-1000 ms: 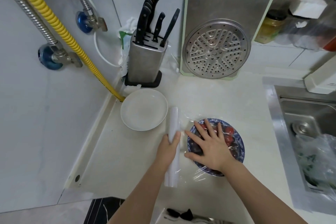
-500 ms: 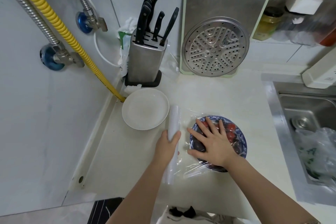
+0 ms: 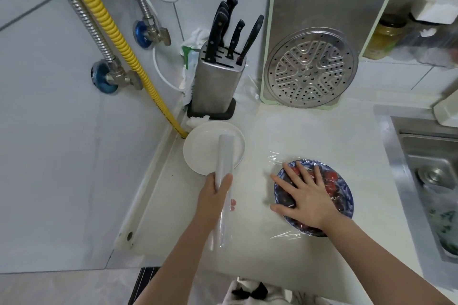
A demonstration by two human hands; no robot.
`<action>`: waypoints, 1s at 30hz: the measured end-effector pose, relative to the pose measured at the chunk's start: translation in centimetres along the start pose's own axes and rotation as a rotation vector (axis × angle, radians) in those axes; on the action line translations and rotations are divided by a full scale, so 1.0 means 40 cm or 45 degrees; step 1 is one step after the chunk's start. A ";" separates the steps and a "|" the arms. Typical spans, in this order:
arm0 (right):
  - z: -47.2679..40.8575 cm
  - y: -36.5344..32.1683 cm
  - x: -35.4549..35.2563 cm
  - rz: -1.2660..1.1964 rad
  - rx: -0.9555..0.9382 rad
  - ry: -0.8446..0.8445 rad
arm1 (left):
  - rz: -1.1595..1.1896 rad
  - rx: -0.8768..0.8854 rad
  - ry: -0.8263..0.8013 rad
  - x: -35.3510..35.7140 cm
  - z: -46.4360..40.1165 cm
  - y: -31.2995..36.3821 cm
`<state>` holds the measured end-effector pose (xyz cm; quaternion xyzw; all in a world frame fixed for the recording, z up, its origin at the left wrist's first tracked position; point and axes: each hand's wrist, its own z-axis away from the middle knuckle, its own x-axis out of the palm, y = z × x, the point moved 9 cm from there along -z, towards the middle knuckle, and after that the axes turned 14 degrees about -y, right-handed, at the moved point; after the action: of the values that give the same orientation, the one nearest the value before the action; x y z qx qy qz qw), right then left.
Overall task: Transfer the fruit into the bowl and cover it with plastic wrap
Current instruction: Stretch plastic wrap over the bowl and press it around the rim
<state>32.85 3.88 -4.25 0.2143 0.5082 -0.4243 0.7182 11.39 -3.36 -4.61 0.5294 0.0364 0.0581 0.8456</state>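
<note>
A blue patterned bowl (image 3: 345, 195) holds red and dark fruit (image 3: 330, 178) under a sheet of clear plastic wrap (image 3: 280, 158). My right hand (image 3: 306, 195) lies flat on top of the wrap, fingers spread, pressing it over the bowl. My left hand (image 3: 214, 197) grips the roll of plastic wrap (image 3: 224, 156), which is lifted off the counter and held left of the bowl, its far end above the empty white plate (image 3: 200, 151). No film is seen stretched between roll and bowl.
A knife block (image 3: 215, 84) stands at the back. A cutting board (image 3: 329, 20) with a round steamer rack (image 3: 309, 69) leans on the wall. A steel sink (image 3: 431, 181) with a bag lies right. Pipes and a yellow hose (image 3: 106, 22) run down the left wall.
My left hand has pulled the roll to the left, away from the bowl, and raised it over the white plate. The right hand stays pressed on the wrapped bowl.
</note>
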 end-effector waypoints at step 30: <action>0.002 -0.002 0.000 -0.027 -0.008 -0.096 | -0.488 0.249 0.092 0.073 -0.061 0.182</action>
<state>32.83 3.75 -4.20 0.1905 0.4845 -0.4380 0.7329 13.55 2.36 0.87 0.5900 0.1723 -0.0886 0.7838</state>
